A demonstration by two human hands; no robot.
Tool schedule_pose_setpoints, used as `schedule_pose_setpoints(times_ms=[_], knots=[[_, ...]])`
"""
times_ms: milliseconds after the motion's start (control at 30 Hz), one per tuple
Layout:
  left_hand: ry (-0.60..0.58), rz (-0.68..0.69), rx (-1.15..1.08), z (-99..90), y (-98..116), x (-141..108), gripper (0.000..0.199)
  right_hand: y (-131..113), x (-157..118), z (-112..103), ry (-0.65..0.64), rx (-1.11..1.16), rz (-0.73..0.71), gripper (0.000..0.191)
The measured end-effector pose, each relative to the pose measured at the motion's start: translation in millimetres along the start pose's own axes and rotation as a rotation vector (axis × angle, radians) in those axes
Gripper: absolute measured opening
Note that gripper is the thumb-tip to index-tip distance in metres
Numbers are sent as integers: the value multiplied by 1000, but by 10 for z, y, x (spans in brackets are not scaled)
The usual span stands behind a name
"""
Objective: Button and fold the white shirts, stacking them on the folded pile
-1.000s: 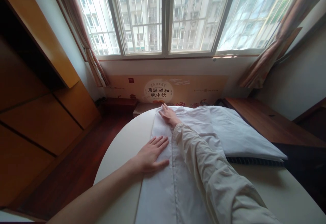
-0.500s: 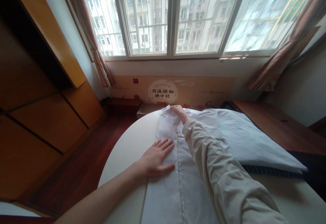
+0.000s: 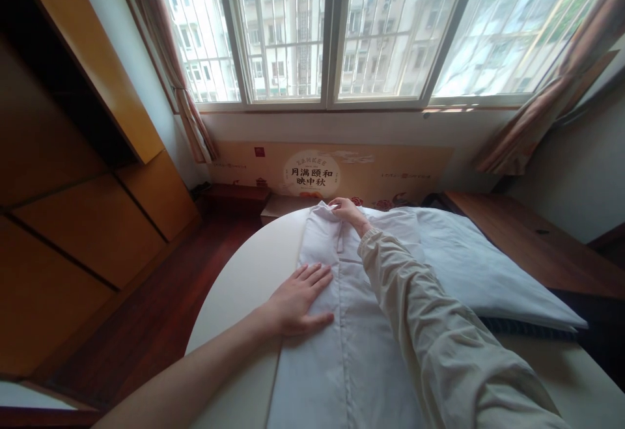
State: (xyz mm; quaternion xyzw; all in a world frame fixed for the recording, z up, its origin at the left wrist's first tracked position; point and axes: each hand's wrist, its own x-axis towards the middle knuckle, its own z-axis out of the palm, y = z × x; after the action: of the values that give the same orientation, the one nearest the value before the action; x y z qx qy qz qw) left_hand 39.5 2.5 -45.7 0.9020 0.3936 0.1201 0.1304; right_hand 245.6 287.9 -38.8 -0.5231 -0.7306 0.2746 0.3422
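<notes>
A white cloth (image 3: pixel 312 377) with a long seam lies over a round pale table (image 3: pixel 244 286). My left hand (image 3: pixel 300 302) rests flat on its left part, palm down with the fingers spread. At the far edge of the table, my right hand (image 3: pixel 347 213) pinches a bit of the cloth between thumb and fingers. A beige sleeve covers my right arm, which passes over the cloth. To the right, the white fabric bulges into a wider, pillow-like part (image 3: pixel 478 266) with a dark striped item (image 3: pixel 530 330) under its near edge.
Behind the table is a printed panel (image 3: pixel 371 172) below a barred window (image 3: pixel 381 32). A brown wooden desk (image 3: pixel 547 247) stands at the right. Wooden cabinets (image 3: pixel 88 247) line the left side, with dark red floor (image 3: pixel 166 305) beside them.
My right hand has shifted slightly to the right, and a small fold now shows in the cloth beneath it. My left hand stays in nearly the same place.
</notes>
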Motion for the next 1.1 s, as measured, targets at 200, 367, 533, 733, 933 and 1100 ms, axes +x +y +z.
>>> schedule_pose_setpoints(times_ms=[200, 367, 533, 733, 933, 1100], knots=[[3, 4, 3, 3, -12, -1, 87, -7, -36, -74, -154, -105, -103, 18], [4, 8, 3, 13, -19, 1, 88, -36, -53, 0, -85, -261, -154, 20], [1, 10, 10, 14, -23, -3, 88, -53, -54, 16, -103, -360, -164, 20], [3, 12, 3, -1, -12, 1, 87, -138, -68, 21, -113, -527, -179, 13], [6, 5, -7, -7, 0, 3, 87, -199, -61, 113, -11, -546, -132, 9], [41, 5, -39, -10, -10, -7, 86, -111, -29, 118, 164, -280, 35, 12]])
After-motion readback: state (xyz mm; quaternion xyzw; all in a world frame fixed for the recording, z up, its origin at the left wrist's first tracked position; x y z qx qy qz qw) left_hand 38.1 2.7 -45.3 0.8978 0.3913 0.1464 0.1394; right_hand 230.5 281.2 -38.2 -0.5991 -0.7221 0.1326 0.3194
